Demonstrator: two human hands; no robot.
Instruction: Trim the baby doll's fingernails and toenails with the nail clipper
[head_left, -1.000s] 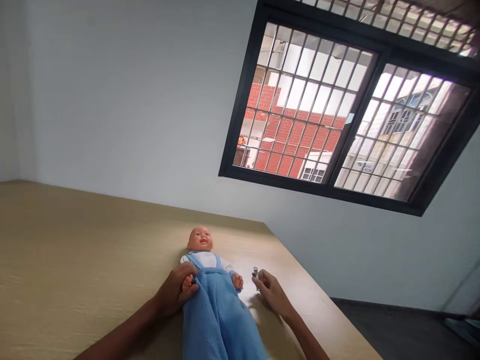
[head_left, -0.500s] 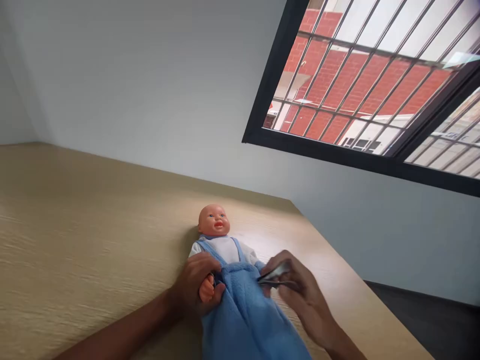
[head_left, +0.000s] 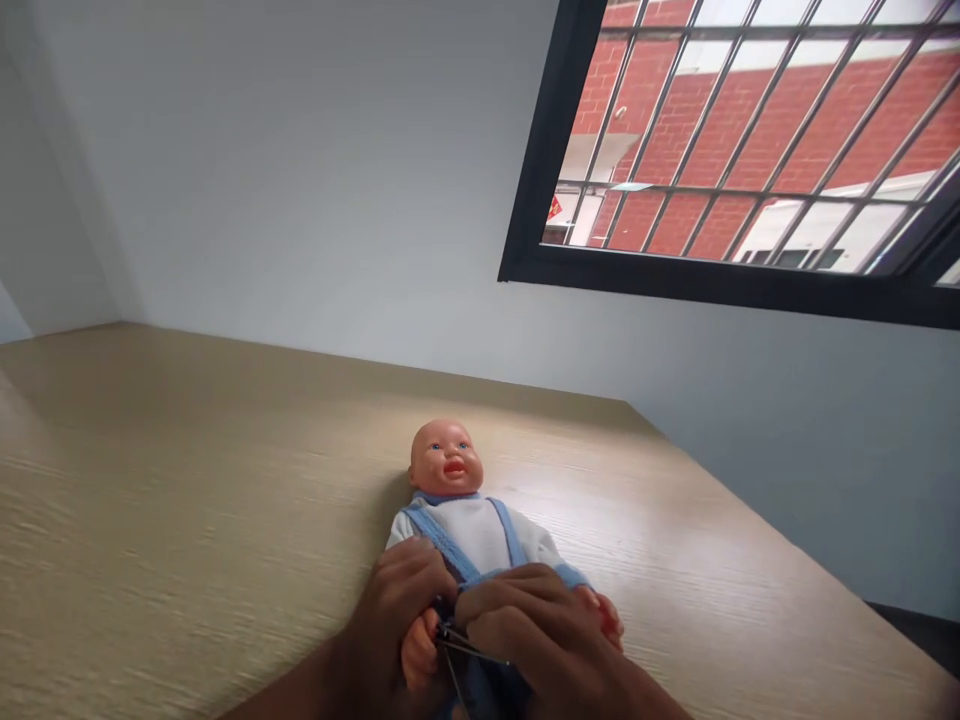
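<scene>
A baby doll [head_left: 469, 528] in a white top and blue overalls lies on its back on the wooden table, its head away from me. My left hand [head_left: 394, 605] is closed around the doll's arm, and the doll's small hand [head_left: 420, 650] sticks out beside my fingers. My right hand [head_left: 536, 625] grips a metal nail clipper [head_left: 472, 648], its tip right at the doll's fingers. Whether the jaws touch the doll cannot be made out. Both my hands cover the overalls' front. The doll's other hand [head_left: 604, 615] rests to the right, partly behind my right hand.
The light wooden table [head_left: 225, 500] runs back to a grey wall [head_left: 337, 200], with its right edge slanting toward me. A dark-framed window [head_left: 712, 280] with metal bars is above at the right.
My right hand has moved left across the doll's front, bringing the nail clipper to the doll's hand held by my left hand. The camera view has shifted slightly.
</scene>
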